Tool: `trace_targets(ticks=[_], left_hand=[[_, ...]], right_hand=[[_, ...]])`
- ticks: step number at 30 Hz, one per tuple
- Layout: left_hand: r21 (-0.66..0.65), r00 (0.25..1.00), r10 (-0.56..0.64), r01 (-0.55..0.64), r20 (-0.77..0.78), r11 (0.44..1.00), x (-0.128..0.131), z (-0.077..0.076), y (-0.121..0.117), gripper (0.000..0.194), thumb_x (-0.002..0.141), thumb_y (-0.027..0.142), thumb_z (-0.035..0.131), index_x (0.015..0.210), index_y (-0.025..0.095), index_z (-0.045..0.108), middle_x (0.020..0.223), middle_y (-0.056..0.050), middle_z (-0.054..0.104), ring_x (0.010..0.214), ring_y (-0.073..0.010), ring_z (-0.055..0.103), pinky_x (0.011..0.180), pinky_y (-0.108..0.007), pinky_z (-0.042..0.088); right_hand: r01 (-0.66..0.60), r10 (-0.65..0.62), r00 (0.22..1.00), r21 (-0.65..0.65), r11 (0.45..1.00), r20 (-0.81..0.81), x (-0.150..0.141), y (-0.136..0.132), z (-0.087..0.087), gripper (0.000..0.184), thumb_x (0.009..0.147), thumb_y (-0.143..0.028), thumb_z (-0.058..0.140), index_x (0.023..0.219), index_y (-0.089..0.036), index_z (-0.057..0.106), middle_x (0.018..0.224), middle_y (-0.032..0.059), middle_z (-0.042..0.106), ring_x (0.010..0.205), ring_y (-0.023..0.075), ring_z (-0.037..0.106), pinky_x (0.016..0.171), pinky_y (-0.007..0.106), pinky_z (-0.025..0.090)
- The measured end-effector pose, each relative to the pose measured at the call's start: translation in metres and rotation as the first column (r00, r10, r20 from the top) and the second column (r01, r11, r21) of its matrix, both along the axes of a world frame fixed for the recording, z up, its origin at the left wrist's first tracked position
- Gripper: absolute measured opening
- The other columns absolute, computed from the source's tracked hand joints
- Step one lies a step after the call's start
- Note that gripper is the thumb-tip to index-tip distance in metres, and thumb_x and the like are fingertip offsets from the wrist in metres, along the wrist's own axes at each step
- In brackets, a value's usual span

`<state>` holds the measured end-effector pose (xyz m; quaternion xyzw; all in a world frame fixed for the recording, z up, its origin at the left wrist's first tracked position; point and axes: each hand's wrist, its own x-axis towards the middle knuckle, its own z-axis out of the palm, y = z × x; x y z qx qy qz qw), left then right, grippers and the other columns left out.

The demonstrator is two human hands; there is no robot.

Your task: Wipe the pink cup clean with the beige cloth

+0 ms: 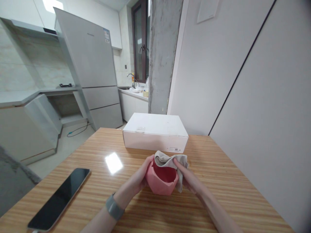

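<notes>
A pink faceted pot (161,184) is tilted so that its hollow inside faces me, just above or on the wooden table. My left hand (144,171) grips its left side, with the fingers mostly hidden behind it. Over the pot's far rim and right side lies a folded grey-beige cloth (167,160). My right hand (184,174) pinches this cloth against the pot's right edge, thumb on top. The other right fingers are hidden under the cloth.
Behind the pot stands a closed white box (155,126) on the wooden table (233,181). A black-screened smartphone (59,200) lies at the left, a cable at its near end. A white wall (243,97) borders the table's right side; a fridge (89,58) stands beyond.
</notes>
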<state>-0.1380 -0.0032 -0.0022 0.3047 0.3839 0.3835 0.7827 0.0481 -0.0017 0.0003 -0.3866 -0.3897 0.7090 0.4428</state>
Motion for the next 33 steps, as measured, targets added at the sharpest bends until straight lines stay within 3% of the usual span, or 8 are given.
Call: trace_targets(ticks=[5, 11, 13, 16, 19, 23, 29, 33], left_hand=[[-0.050, 0.995, 0.098, -0.099, -0.031, 0.994, 0.006, 0.000, 0.003, 0.060, 0.082, 0.062, 0.048, 0.116, 0.015, 0.064, 0.096, -0.009, 0.075, 0.076, -0.0217, 0.069, 0.054, -0.024, 0.048], [0.072, 0.971, 0.181, -0.194, 0.156, 0.978, 0.018, 0.009, -0.009, 0.051, 0.085, 0.047, 0.053, 0.129, 0.022, 0.055, 0.119, -0.008, 0.067, 0.099, -0.0257, 0.065, 0.064, -0.028, 0.055], [0.084, 0.969, 0.163, -0.181, 0.188, 0.980, 0.018, 0.011, -0.012, 0.050, 0.086, 0.042, 0.053, 0.132, 0.023, 0.052, 0.122, -0.007, 0.065, 0.104, -0.0247, 0.064, 0.071, -0.029, 0.055], [0.070, 0.994, 0.030, -0.038, 0.106, 0.997, 0.011, 0.011, -0.011, 0.052, 0.087, 0.050, 0.047, 0.127, 0.018, 0.056, 0.112, -0.011, 0.070, 0.089, -0.0234, 0.068, 0.061, -0.028, 0.056], [0.017, 0.994, -0.114, 0.114, 0.002, 0.993, 0.003, 0.010, -0.007, 0.067, 0.085, 0.063, 0.037, 0.118, 0.010, 0.063, 0.087, -0.014, 0.074, 0.058, -0.0192, 0.066, 0.045, -0.027, 0.053], [-0.020, 0.983, -0.176, 0.176, -0.053, 0.984, 0.003, 0.009, -0.007, 0.064, 0.084, 0.062, 0.042, 0.116, 0.012, 0.064, 0.081, -0.011, 0.075, 0.049, -0.0159, 0.061, 0.034, -0.023, 0.048], [-0.018, 0.994, -0.109, 0.108, -0.020, 0.994, 0.007, 0.003, -0.005, 0.063, 0.085, 0.061, 0.039, 0.118, 0.012, 0.063, 0.086, -0.012, 0.074, 0.049, -0.0171, 0.063, 0.033, -0.025, 0.050], [0.006, 0.999, -0.036, 0.035, 0.028, 0.999, 0.009, 0.000, -0.003, 0.059, 0.086, 0.058, 0.041, 0.123, 0.016, 0.059, 0.102, -0.014, 0.072, 0.060, -0.0215, 0.067, 0.040, -0.030, 0.055]], right_hand=[[0.314, -0.304, 0.949, 0.167, 0.935, -0.082, -0.017, 0.008, -0.015, 0.039, 0.069, -0.048, 0.076, 0.098, -0.022, 0.073, 0.100, 0.0057, 0.075, 0.101, 0.0260, 0.067, 0.095, 0.038, 0.048], [0.577, -0.568, 0.815, 0.246, 0.779, -0.113, -0.035, -0.004, -0.012, 0.035, 0.071, -0.048, 0.073, 0.094, -0.022, 0.072, 0.101, 0.0036, 0.075, 0.107, 0.0249, 0.064, 0.095, 0.035, 0.048], [0.592, -0.583, 0.805, 0.232, 0.772, -0.113, -0.033, -0.005, -0.010, 0.031, 0.069, -0.046, 0.075, 0.091, -0.023, 0.073, 0.098, 0.0023, 0.075, 0.104, 0.0256, 0.065, 0.094, 0.035, 0.049], [0.557, -0.535, 0.830, 0.169, 0.813, -0.159, -0.024, -0.001, -0.006, 0.029, 0.067, -0.044, 0.078, 0.087, -0.023, 0.073, 0.094, 0.0017, 0.076, 0.101, 0.0264, 0.066, 0.093, 0.036, 0.049], [0.452, -0.433, 0.882, 0.080, 0.888, -0.185, -0.015, 0.003, -0.001, 0.031, 0.067, -0.041, 0.078, 0.090, -0.021, 0.073, 0.094, 0.0034, 0.076, 0.101, 0.0270, 0.067, 0.094, 0.037, 0.049], [0.273, -0.276, 0.947, -0.040, 0.961, -0.165, -0.012, 0.001, 0.006, 0.033, 0.067, -0.040, 0.079, 0.090, -0.018, 0.073, 0.089, 0.0066, 0.077, 0.097, 0.0291, 0.069, 0.090, 0.039, 0.051], [0.334, -0.323, 0.939, 0.086, 0.939, -0.115, -0.018, -0.001, 0.003, 0.034, 0.069, -0.044, 0.076, 0.092, -0.019, 0.073, 0.094, 0.0061, 0.076, 0.100, 0.0288, 0.067, 0.094, 0.041, 0.047], [0.495, -0.488, 0.868, 0.220, 0.840, -0.093, -0.028, -0.004, -0.003, 0.033, 0.071, -0.048, 0.073, 0.091, -0.020, 0.073, 0.099, 0.0047, 0.075, 0.103, 0.0258, 0.065, 0.097, 0.036, 0.044]])
